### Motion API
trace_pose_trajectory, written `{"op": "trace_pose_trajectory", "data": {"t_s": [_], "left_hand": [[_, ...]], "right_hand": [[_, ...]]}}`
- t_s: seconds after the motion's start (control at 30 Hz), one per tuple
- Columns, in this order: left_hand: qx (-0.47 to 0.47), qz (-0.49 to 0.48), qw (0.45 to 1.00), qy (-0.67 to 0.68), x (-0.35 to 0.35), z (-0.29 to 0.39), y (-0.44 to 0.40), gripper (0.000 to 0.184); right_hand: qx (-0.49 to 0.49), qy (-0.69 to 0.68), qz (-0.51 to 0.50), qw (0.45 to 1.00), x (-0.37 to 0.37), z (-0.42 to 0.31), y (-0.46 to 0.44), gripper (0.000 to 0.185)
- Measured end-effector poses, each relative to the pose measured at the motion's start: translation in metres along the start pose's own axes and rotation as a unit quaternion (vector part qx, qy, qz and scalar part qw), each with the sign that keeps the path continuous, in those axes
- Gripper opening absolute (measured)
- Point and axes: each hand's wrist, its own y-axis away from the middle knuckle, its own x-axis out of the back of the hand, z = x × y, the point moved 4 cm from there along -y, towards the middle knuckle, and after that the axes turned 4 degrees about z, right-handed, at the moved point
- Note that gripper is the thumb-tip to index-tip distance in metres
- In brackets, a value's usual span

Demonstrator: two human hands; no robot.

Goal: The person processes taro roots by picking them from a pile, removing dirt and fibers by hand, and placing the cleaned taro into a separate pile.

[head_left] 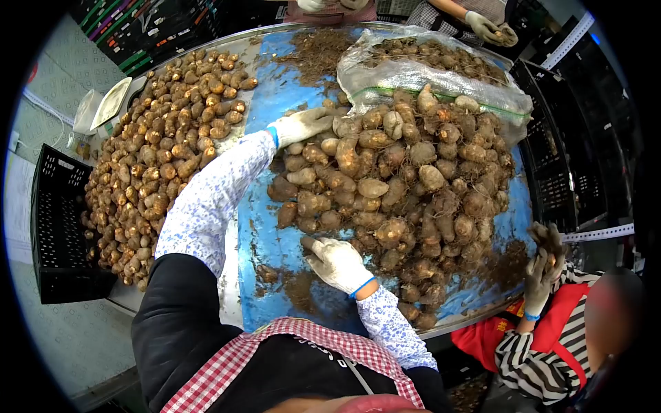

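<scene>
My left hand [303,127], in a white knit glove with a blue cuff, reaches across to the upper left edge of a heap of hairy, soil-covered taro corms [372,188]. Its fingers lie outstretched against the corms there, and no corm shows in its grasp. Nearer to me, my right hand [341,265], gloved the same way, hovers over the blue sheet [265,303] by the heap's lower left side. The fingers are extended and apart, with dark, soiled-looking tips, and nothing is visible in them.
A second pile of cleaner, trimmed taro [165,151] covers the table's left side. A clear plastic sack [441,96] with more corms lies at the back right. Black crates [62,227] stand left and right. Co-workers' gloved hands [540,275] appear at right and far side.
</scene>
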Motion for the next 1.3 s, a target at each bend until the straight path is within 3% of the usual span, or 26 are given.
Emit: {"op": "trace_pose_trajectory", "data": {"t_s": [0.1, 0.2, 0.23, 0.3, 0.33, 0.37, 0.43, 0.47, 0.53, 0.6, 0.63, 0.7, 0.73, 0.8, 0.87, 1.0, 1.13, 1.23, 1.3], "left_hand": [[-0.063, 0.028, 0.998, -0.014, -0.005, 0.0, 0.037, 0.046], [-0.063, 0.052, 0.996, 0.035, -0.015, 0.024, 0.065, 0.047], [-0.182, 0.126, 0.975, -0.01, -0.024, 0.016, 0.067, 0.043], [-0.082, 0.014, 0.994, -0.078, -0.038, 0.043, 0.083, 0.042], [0.069, -0.136, 0.984, -0.09, -0.039, 0.075, 0.096, 0.044], [-0.097, -0.032, 0.983, -0.153, -0.045, 0.086, 0.11, 0.049], [-0.136, -0.075, 0.98, -0.123, -0.048, 0.087, 0.117, 0.053], [-0.156, -0.098, 0.977, -0.109, -0.047, 0.089, 0.118, 0.055], [-0.194, -0.142, 0.967, -0.082, -0.043, 0.096, 0.116, 0.06], [-0.192, -0.133, 0.97, -0.069, -0.023, 0.085, 0.095, 0.05], [-0.26, -0.08, 0.958, -0.093, -0.011, 0.062, 0.073, 0.045], [-0.04, 0.011, 0.999, -0.016, 0.011, 0.011, 0.012, 0.041], [0.045, 0.03, 0.998, -0.038, 0.023, 0.026, 0.011, 0.04], [0.091, 0.08, 0.984, -0.13, 0.038, 0.032, -0.007, 0.041], [0.01, 0.134, 0.955, -0.265, 0.034, -0.002, -0.055, 0.045], [0.041, 0.145, 0.945, -0.29, 0.015, -0.005, -0.113, 0.051], [0.082, 0.148, 0.968, -0.187, -0.001, -0.023, -0.119, 0.06], [0.112, 0.044, 0.973, -0.196, -0.015, -0.03, -0.127, 0.054], [0.066, 0.071, 0.977, -0.188, -0.018, -0.003, -0.097, 0.05]], "right_hand": [[-0.014, -0.026, 0.017, 0.999, 0.007, -0.007, -0.001, 0.046], [-0.029, -0.016, 0.02, 0.999, 0.01, -0.006, -0.007, 0.05], [-0.029, -0.032, 0.024, 0.999, 0.011, -0.005, -0.006, 0.048], [-0.03, -0.063, 0.031, 0.997, 0.019, -0.009, -0.007, 0.046], [-0.075, -0.04, -0.011, 0.996, 0.029, -0.014, -0.006, 0.042], [-0.068, -0.019, -0.023, 0.997, 0.026, -0.012, -0.003, 0.042], [-0.055, 0.023, -0.046, 0.997, 0.015, -0.003, 0.003, 0.042], [-0.032, -0.015, 0.021, 0.999, 0.018, -0.005, 0.006, 0.039], [-0.052, -0.07, 0.028, 0.996, 0.026, -0.005, 0.009, 0.039], [-0.047, -0.112, 0.079, 0.989, 0.03, -0.004, 0.012, 0.038], [-0.054, -0.119, 0.072, 0.989, 0.03, -0.004, 0.013, 0.038], [-0.067, -0.133, 0.06, 0.987, 0.035, -0.003, 0.013, 0.038], [-0.028, -0.142, 0.096, 0.985, 0.034, -0.001, 0.013, 0.038], [-0.035, -0.112, 0.052, 0.992, 0.034, -0.001, 0.013, 0.039], [-0.055, -0.084, -0.002, 0.995, 0.031, 0.001, 0.01, 0.04], [0.0, -0.064, 0.02, 0.998, 0.029, 0.007, 0.006, 0.036], [0.008, -0.057, 0.01, 0.998, 0.025, 0.011, 0.001, 0.028], [0.027, -0.03, 0.019, 0.999, 0.019, 0.011, 0.001, 0.032], [0.013, -0.018, 0.014, 1.0, 0.021, 0.008, 0.002, 0.027]]}}
